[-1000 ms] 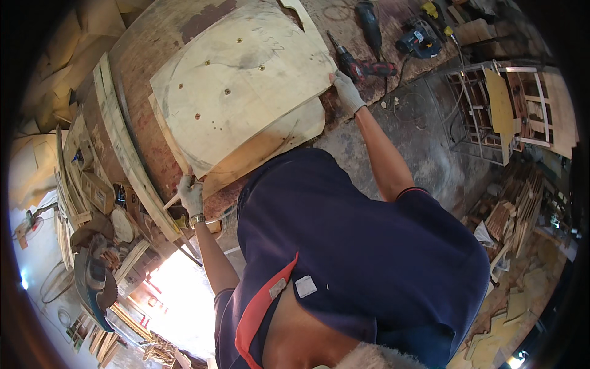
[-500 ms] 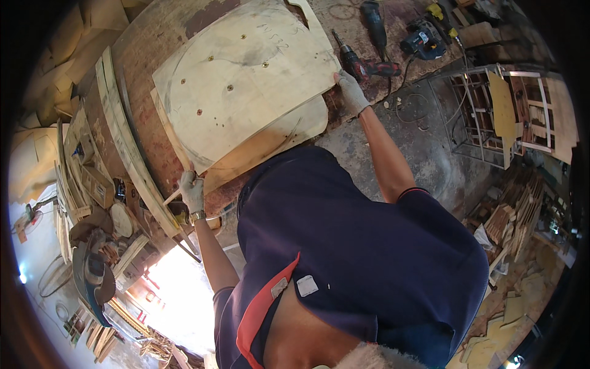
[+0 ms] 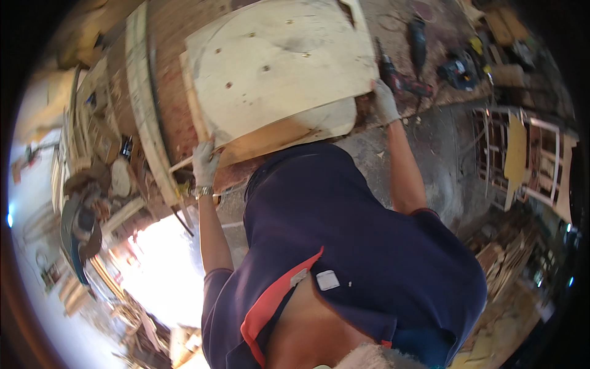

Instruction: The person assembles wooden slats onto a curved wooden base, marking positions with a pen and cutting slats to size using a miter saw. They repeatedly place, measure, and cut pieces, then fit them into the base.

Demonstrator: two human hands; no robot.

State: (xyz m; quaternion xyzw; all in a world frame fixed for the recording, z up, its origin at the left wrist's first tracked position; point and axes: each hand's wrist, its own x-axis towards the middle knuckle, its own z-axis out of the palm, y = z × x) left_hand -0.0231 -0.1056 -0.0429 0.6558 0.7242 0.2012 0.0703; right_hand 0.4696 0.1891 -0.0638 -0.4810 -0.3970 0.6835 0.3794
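A pale plywood board (image 3: 276, 86) with a curved pencil line and several metal inserts lies on the worktable (image 3: 169, 92). My left hand (image 3: 204, 166), in a light work glove, grips its near left corner. At its right corner, my gloved right hand (image 3: 385, 103) holds the edge with the fingers closed on it. Under this board, a second, rounded plywood piece (image 3: 337, 118) juts out on the near side. A narrow wooden strip (image 3: 195, 101) shows along the left edge. The fingertips of both hands are partly hidden.
A red and black cordless drill (image 3: 402, 81), a dark power tool (image 3: 418, 46) and a jigsaw-like tool (image 3: 458, 72) lie to the right. Long curved wooden strips (image 3: 147, 98) lie left. A circular-bladed saw (image 3: 80, 237) stands lower left; a metal frame (image 3: 491, 154) stands right.
The whole view has shifted, so the board, tools and both hands appear further right and somewhat higher. Both hands keep their grip on the board's corners.
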